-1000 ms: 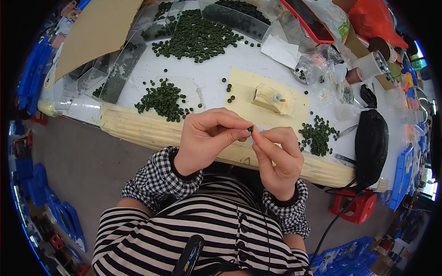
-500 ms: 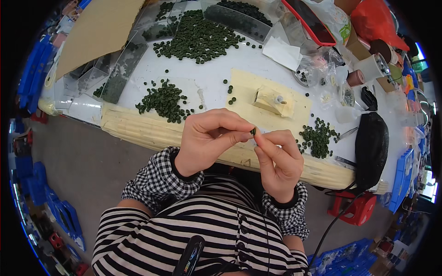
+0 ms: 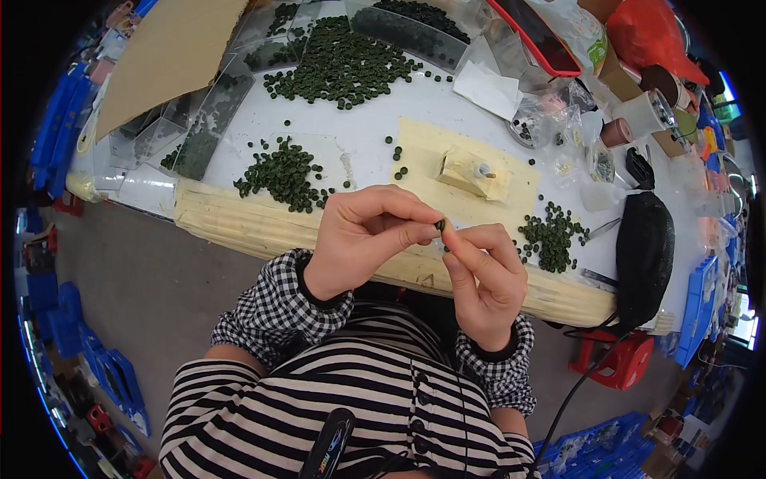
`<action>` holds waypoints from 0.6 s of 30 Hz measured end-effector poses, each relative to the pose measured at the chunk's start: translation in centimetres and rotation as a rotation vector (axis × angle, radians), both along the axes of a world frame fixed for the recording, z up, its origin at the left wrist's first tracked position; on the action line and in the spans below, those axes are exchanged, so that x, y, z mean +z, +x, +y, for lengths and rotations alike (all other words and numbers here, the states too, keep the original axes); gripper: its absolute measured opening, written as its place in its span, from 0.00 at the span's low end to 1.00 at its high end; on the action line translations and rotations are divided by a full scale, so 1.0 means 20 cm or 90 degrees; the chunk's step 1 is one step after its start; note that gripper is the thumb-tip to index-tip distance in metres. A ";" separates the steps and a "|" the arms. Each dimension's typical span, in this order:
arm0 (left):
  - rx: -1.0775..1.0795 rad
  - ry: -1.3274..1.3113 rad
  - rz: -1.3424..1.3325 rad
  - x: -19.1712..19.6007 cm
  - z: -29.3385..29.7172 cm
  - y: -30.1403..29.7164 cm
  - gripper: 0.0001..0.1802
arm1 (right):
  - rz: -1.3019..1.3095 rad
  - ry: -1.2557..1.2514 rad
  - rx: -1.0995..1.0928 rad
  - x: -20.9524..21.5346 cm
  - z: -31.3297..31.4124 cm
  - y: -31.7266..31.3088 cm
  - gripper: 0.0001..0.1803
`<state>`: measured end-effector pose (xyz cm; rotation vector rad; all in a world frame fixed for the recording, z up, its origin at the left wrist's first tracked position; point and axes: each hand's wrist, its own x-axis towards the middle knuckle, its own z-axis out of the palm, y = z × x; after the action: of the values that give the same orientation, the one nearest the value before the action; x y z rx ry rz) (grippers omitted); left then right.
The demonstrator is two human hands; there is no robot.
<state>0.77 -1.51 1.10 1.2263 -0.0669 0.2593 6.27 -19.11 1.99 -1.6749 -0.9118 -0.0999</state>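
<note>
Between thumb and index finger, my left hand [image 3: 363, 235] pinches a small dark green round piece [image 3: 440, 226] in front of my chest. My right hand [image 3: 488, 275] is closed too, and its index fingertip meets the same piece from the right. A second dark speck, perhaps another such piece, shows by my right thumb tip, too small to make out. Loose dark green pieces lie in a pile [image 3: 283, 176] beyond my left hand and in a smaller pile [image 3: 552, 237] right of my right hand. A cream block with a small peg [image 3: 476, 172] stands on a cream sheet [image 3: 415, 136] beyond my hands.
A large heap of green pieces [image 3: 343, 64] lies at the back, among clear trays [image 3: 411, 38]. Cardboard [image 3: 171, 56] leans at the far left. At right are a red-edged phone [image 3: 542, 36], tweezers [image 3: 604, 229] and a black pouch [image 3: 645, 259]. A padded edge [image 3: 239, 227] runs along the table front.
Both hands stay nearly in place. The pinched piece has shifted slightly at the fingertips and shows more of its face.
</note>
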 end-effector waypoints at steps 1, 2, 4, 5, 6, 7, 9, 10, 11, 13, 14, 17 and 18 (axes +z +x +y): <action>-0.011 -0.012 -0.002 0.00 0.00 0.00 0.10 | 0.000 0.000 0.002 0.00 0.00 0.00 0.21; -0.010 -0.016 -0.002 0.00 0.00 0.00 0.10 | 0.000 0.000 0.004 0.00 0.00 0.00 0.21; -0.010 -0.023 -0.002 0.00 0.00 0.00 0.10 | -0.008 -0.004 0.002 0.01 0.00 0.00 0.21; -0.008 -0.028 -0.001 0.00 0.00 0.00 0.10 | -0.012 -0.005 0.001 0.01 0.00 0.00 0.21; -0.006 -0.032 0.001 0.00 0.00 -0.01 0.10 | -0.020 -0.006 -0.002 0.01 0.00 0.00 0.21; -0.005 -0.036 0.002 0.00 0.00 -0.01 0.10 | -0.029 -0.007 -0.005 0.01 0.00 0.00 0.21; -0.003 -0.033 -0.002 0.00 -0.01 -0.01 0.10 | -0.056 -0.008 -0.010 0.01 0.00 0.00 0.21; -0.002 -0.031 -0.005 0.00 -0.01 -0.01 0.10 | -0.074 -0.008 -0.010 0.02 0.01 0.00 0.21; -0.003 -0.031 -0.002 0.00 -0.01 -0.01 0.10 | -0.093 -0.007 -0.011 0.02 0.01 0.01 0.21; -0.006 -0.033 0.003 0.00 -0.01 -0.02 0.10 | -0.109 -0.007 -0.005 0.02 0.01 0.01 0.22; -0.006 -0.033 0.006 0.00 -0.01 -0.02 0.10 | -0.117 -0.006 -0.002 0.02 0.01 0.02 0.22; -0.005 -0.036 0.012 0.00 -0.01 -0.02 0.09 | -0.126 -0.010 0.002 0.02 0.01 0.02 0.22; -0.004 -0.038 0.012 0.00 -0.01 -0.02 0.09 | -0.127 -0.010 0.000 0.02 0.01 0.02 0.22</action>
<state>0.43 -1.80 1.01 1.1686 -0.0455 0.2428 6.67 -18.87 2.46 -1.7005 -1.0644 -0.2646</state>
